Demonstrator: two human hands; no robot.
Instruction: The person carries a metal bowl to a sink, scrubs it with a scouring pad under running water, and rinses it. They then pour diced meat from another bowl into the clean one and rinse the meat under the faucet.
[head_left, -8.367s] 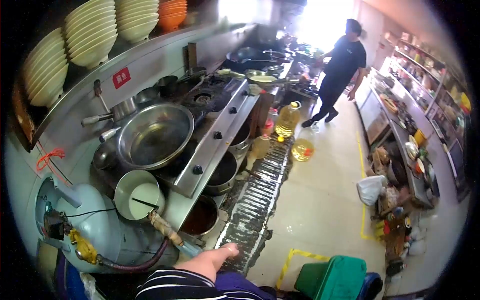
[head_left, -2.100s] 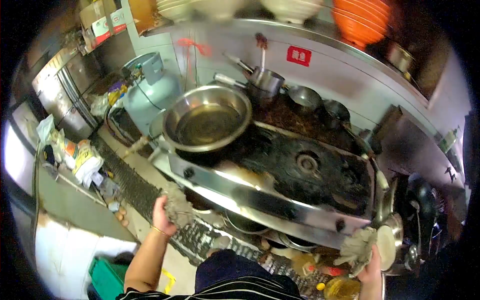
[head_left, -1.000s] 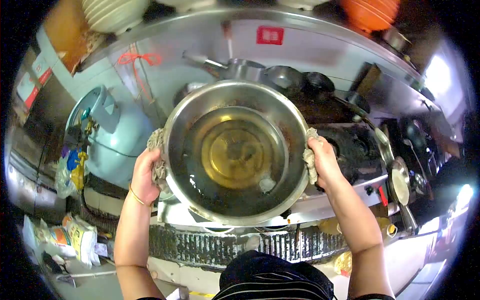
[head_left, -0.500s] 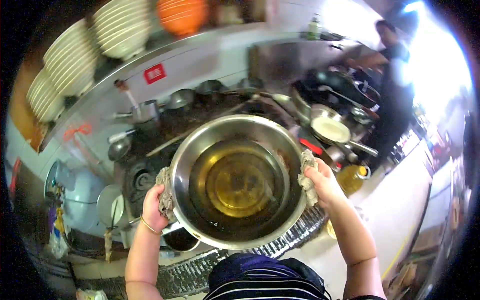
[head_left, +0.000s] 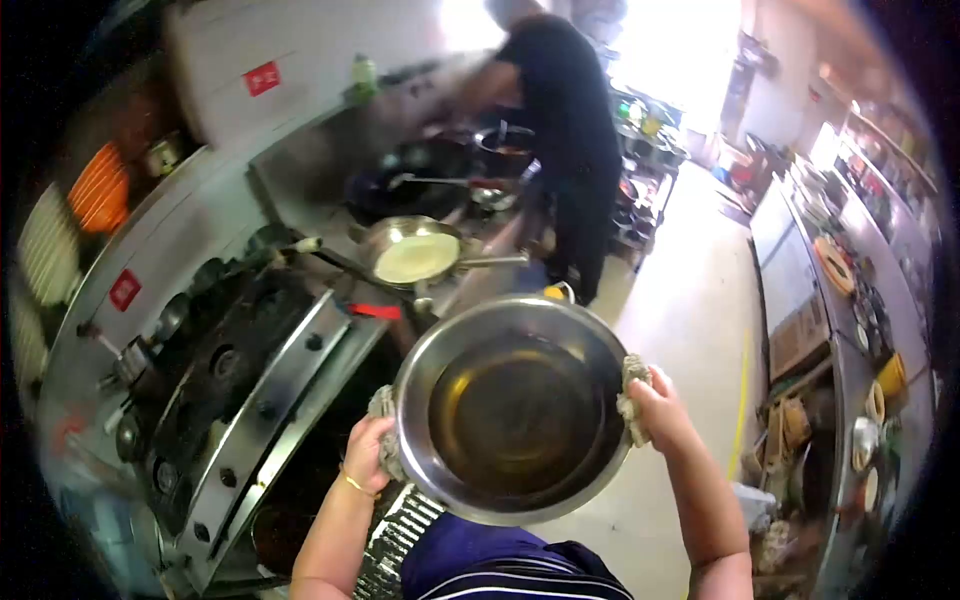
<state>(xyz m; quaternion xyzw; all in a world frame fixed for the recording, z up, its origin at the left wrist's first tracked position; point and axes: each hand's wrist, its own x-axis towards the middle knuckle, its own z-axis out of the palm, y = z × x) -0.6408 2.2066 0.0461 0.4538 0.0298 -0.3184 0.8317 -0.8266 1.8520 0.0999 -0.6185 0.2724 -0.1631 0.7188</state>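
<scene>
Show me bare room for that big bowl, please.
Pale floor lies bare between the round steel bowl and yellow floor line. The black stovetop shows bare patches between the silver knob panel and round metal pans. Crowded: around the black wok and silver frying pan.

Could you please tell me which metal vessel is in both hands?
The wide basin, gripped through cloths by the left hand and right hand; the others, like the handled pan beyond, are in neither.
</scene>
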